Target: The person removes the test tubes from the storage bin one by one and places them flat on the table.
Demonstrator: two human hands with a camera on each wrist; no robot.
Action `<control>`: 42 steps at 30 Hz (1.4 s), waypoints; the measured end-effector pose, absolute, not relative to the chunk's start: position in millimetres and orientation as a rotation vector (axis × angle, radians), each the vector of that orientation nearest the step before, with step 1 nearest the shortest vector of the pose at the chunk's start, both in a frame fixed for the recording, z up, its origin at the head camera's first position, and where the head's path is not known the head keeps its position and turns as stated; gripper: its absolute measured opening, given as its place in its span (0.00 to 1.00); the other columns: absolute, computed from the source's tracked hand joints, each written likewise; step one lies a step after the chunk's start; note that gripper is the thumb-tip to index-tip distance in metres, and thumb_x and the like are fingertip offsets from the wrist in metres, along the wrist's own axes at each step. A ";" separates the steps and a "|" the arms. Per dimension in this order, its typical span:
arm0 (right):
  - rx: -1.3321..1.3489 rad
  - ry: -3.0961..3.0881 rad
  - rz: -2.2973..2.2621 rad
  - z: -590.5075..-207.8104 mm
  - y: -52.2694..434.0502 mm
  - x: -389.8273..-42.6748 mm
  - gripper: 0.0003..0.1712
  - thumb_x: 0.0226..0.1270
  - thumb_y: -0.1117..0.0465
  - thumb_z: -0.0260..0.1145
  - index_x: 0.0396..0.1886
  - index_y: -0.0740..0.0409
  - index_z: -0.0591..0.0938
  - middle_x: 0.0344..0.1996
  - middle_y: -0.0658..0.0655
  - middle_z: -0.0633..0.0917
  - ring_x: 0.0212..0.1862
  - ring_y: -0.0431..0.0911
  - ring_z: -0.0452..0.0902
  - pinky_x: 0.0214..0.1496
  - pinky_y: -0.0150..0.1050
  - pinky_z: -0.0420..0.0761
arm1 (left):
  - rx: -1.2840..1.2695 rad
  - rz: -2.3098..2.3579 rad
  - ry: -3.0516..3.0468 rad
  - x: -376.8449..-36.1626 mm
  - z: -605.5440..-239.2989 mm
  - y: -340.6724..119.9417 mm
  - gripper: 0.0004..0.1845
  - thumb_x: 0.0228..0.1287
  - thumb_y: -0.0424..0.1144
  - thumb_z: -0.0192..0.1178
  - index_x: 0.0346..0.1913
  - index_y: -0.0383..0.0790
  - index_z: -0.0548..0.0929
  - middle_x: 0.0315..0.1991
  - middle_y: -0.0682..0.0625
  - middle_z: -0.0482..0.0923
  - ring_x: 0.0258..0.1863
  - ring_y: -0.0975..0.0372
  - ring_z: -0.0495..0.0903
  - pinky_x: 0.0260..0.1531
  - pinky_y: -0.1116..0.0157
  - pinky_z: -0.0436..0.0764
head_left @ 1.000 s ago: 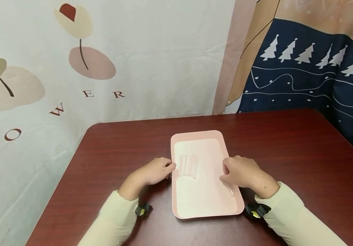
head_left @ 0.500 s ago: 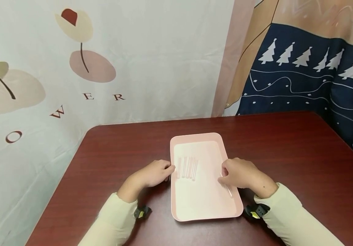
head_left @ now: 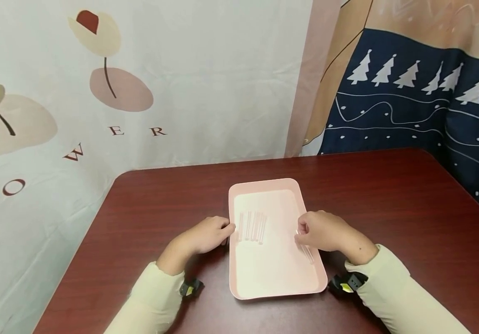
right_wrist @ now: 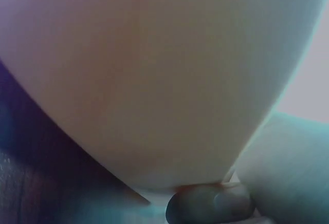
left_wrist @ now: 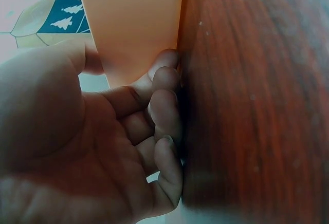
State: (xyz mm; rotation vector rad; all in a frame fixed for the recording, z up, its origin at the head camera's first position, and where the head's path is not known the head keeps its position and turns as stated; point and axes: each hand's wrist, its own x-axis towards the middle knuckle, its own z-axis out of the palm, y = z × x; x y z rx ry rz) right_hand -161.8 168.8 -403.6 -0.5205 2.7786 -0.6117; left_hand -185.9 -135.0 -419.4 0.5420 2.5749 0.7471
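A clear tube (head_left: 305,251) lies slanted on the pink tray (head_left: 273,283), close to the tray's right edge, its upper end pinched between the curled fingers of the right hand (head_left: 320,230). A row of similar tubes (head_left: 251,227) rests side by side near the tray's left edge. The left hand (head_left: 206,234), fingers curled, grips that left rim. The tray sits mid-table (head_left: 390,204), toward the near edge.

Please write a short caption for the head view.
Left hand steadies pink tray; right hand pinches clear sticks.
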 end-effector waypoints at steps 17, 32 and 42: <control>-0.517 2.866 -0.814 -400.7 171.0 -169.5 0.08 0.61 0.60 0.64 0.22 0.51 0.78 0.13 0.48 0.71 0.18 0.39 0.64 0.23 0.34 0.66 | 0.479 0.772 2.583 -186.7 -421.6 -136.4 0.20 0.72 0.44 0.44 0.24 0.43 0.77 0.19 0.53 0.74 0.19 0.62 0.70 0.27 0.65 0.70; -0.398 2.973 -0.917 -396.0 173.0 -173.4 0.07 0.66 0.58 0.62 0.28 0.54 0.80 0.13 0.49 0.71 0.18 0.41 0.65 0.21 0.35 0.65 | 0.477 0.780 2.573 -187.2 -421.9 -135.2 0.20 0.73 0.45 0.44 0.24 0.43 0.77 0.19 0.53 0.75 0.20 0.63 0.70 0.27 0.65 0.71; -0.297 2.914 -1.033 -394.4 186.1 -180.8 0.09 0.71 0.58 0.57 0.34 0.56 0.79 0.14 0.51 0.75 0.18 0.44 0.68 0.21 0.37 0.68 | 0.476 0.770 2.574 -186.5 -420.8 -134.5 0.20 0.74 0.45 0.46 0.24 0.44 0.78 0.19 0.53 0.75 0.20 0.63 0.71 0.27 0.66 0.71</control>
